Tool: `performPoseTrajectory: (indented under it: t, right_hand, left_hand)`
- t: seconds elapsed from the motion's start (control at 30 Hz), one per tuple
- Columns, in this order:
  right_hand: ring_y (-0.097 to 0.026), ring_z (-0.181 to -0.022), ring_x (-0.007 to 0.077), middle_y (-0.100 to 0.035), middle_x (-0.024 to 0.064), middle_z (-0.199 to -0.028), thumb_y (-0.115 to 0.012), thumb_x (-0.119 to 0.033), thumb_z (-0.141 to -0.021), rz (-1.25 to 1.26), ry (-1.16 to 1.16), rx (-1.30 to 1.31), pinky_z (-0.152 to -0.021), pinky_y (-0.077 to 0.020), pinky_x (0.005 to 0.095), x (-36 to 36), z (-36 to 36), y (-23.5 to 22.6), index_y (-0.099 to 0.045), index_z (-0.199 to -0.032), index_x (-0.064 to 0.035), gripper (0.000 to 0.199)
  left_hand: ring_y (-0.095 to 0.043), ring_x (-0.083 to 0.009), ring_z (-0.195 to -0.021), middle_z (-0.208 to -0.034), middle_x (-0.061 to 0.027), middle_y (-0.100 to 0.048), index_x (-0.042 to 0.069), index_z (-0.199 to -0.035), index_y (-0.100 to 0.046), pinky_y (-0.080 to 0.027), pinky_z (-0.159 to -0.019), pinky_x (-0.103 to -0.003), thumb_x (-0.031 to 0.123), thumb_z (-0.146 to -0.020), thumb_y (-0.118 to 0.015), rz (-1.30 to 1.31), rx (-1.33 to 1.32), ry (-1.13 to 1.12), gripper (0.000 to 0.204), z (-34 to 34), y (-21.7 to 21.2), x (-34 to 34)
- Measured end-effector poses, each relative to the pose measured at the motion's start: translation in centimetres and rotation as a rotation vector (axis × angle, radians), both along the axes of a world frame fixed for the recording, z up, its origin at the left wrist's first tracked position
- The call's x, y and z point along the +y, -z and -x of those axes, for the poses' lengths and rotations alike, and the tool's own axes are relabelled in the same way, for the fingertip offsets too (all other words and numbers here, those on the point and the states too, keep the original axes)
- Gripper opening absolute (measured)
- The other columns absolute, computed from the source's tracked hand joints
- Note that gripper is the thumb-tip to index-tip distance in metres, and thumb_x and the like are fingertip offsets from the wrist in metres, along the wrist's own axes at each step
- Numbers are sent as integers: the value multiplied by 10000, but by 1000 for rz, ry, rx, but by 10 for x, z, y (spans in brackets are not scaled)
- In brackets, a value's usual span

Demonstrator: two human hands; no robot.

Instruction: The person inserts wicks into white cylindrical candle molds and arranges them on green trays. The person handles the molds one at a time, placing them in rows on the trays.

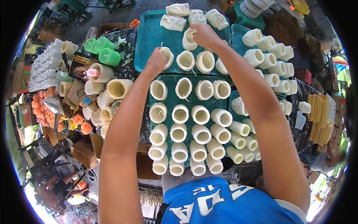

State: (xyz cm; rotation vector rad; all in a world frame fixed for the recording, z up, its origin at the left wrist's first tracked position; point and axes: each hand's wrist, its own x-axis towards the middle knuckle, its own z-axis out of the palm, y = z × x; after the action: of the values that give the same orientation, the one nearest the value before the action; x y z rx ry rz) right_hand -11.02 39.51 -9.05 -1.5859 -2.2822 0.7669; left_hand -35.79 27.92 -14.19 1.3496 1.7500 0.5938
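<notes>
My left hand (156, 61) is closed around the left side of a hollow white candle (167, 56), with a wick standing at its rim. My right hand (206, 35), reaching farther over, pinches the rim of another hollow white candle (189, 40), which leans on the far teal tray (143, 43). Several patterned white candles (173, 23) lie on their sides at that tray's far end. Rows of similar open-topped candles (184, 88) fill the nearer teal tray (169, 108), some with loose wicks hanging inside or over the rim. My right fingertips are partly hidden.
Trays of white candles (276, 68) sit to the right, beside stacked yellow sticks (320, 115). At left are green candles (109, 56), wide wax cylinders (119, 89), orange wax pieces (43, 104) and white shapes (46, 69). Other people (54, 192) are at the lower left and right.
</notes>
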Motion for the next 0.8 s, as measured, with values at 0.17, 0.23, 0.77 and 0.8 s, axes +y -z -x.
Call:
performPoseTrajectory:
  t: [0.17, 0.23, 0.77, 0.8]
  right_hand:
    - [-753, -1093, 419, -789, 235, -1188, -634, -150, -948, -177, -13, 89, -982, -592, 466, 3, 28, -15, -775, -1293, -98, 376]
    - [-753, -1100, 425, -790, 234, -1185, -626, -168, -940, -221, -59, 123, -985, -591, 474, 7, 61, -22, -778, -1285, -107, 382]
    - [-820, -921, 314, -814, 160, -1179, -682, -258, -959, 27, -141, 163, -864, -660, 449, 39, 114, -23, -725, -1317, -78, 403]
    - [-804, -1008, 320, -789, 158, -1248, -719, -281, -951, -154, -65, -18, -914, -647, 456, 50, 92, -19, -716, -1334, -84, 431]
  left_hand:
    - [-642, -314, -1306, -1408, -196, -669, 19, -1579, -480, -484, -1124, -425, 277, -1017, -576, 170, -683, -188, 626, 19, -18, -14]
    - [-625, -276, -1315, -1413, -164, -660, 25, -1594, -459, -468, -1142, -456, 328, -1048, -575, 73, -876, -357, 635, 36, -19, -14]
    - [-762, -273, -785, -1138, -156, -765, 53, -1362, -695, -632, -621, -398, 185, -905, -605, 30, 46, -282, 484, 86, -18, -3]
    - [-751, -309, -663, -1053, -197, -768, 7, -1287, -722, -641, -598, -410, 166, -905, -583, 21, 33, -288, 437, 81, -21, -5]
